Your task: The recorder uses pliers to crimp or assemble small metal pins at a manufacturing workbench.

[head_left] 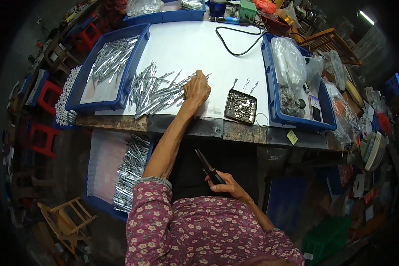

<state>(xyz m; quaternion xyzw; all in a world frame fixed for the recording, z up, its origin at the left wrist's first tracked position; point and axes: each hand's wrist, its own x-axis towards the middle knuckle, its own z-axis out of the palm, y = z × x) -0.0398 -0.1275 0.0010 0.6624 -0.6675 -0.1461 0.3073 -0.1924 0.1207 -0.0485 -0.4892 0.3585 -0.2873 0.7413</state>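
My left hand (197, 88) reaches onto the white work surface at the right end of a heap of thin silvery metal rods (157, 91). Its fingers are curled closed round a rod, whose tip pokes out past the knuckles; the fingertips are mostly hidden. In front of my body, below the table edge, my right hand (228, 185) grips black-handled long-nose pliers (212, 172), with the slender jaws pointing up and left. Right of my left hand, a small dark tray (226, 111) holds many small round metal pieces. Several short metal parts (248, 82) lie just beyond it.
Blue bins stand left (128, 82) with rods and right (270, 88) with plastic bags. Another blue bin (93, 197) of rods sits below the table. A black cable (228, 49) loops across the far surface. A worn wooden edge (244, 134) borders the table.
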